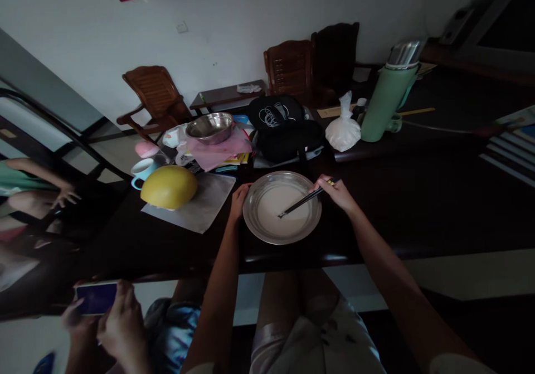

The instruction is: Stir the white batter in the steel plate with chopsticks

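Note:
A wide metal bowl (282,239) stands on the dark table in front of me, with a smooth whitish liquid (271,204) in it. My left hand (239,201) grips the bowl's left rim. In my right hand (336,192), closed at the bowl's right side, is a pair of dark chopsticks (304,199). They slant down to the left, and their tips touch the liquid near the middle of the bowl. My fingers partly cover their upper ends.
Left of the bowl, a yellow pomelo-like dome (169,187) lies on a pale sheet (209,204) beside a light-blue mug (142,170). Behind are a metal basin (210,129), black bags (288,140), a tied bag of white powder (343,131) and a green thermos (384,103). Another person holds a phone (97,299).

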A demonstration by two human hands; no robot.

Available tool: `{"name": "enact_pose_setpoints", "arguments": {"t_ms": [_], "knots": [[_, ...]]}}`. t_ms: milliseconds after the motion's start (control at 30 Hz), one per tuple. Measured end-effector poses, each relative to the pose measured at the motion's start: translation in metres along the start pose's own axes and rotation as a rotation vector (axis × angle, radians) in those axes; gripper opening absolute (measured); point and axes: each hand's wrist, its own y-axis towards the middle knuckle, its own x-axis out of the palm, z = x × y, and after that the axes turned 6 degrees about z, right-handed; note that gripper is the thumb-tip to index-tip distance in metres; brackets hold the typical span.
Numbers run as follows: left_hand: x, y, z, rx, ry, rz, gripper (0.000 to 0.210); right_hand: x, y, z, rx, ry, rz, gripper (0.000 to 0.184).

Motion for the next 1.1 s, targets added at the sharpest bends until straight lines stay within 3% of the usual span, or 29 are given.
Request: {"name": "enact_pose_setpoints", "arguments": {"t_ms": [67,233,400,500,600,800,1000,1100], "knots": [[0.0,-0.001,0.001,0.038,-0.004,-0.036,0.051,0.001,0.001,0.0,-0.017,-0.021,0.006,0.04],[0.001,-0.002,0.005,0.069,-0.041,-0.081,0.053,-0.004,0.001,-0.001,0.019,0.018,0.191,0.045],[0.015,-0.005,0.024,0.057,0.007,-0.051,0.051,0.001,-0.001,-0.004,0.003,-0.017,0.01,0.044],[0.022,-0.007,0.034,0.12,0.065,-0.081,0.06,0.001,0.001,-0.004,0.001,-0.012,0.069,0.042],[0.02,-0.008,0.033,0.076,0.114,-0.073,0.058,-0.003,0.001,-0.005,0.028,0.009,0.186,0.045],[0.007,-0.005,0.019,0.002,-0.008,-0.044,0.052,0.001,-0.001,-0.003,0.019,-0.014,0.011,0.044],[0.01,-0.008,0.021,-0.031,0.006,-0.016,0.051,-0.005,0.002,-0.001,0.01,0.043,0.183,0.04],[0.011,-0.009,0.023,0.001,0.032,-0.038,0.052,-0.004,0.0,-0.002,0.011,0.033,0.108,0.041]]}}
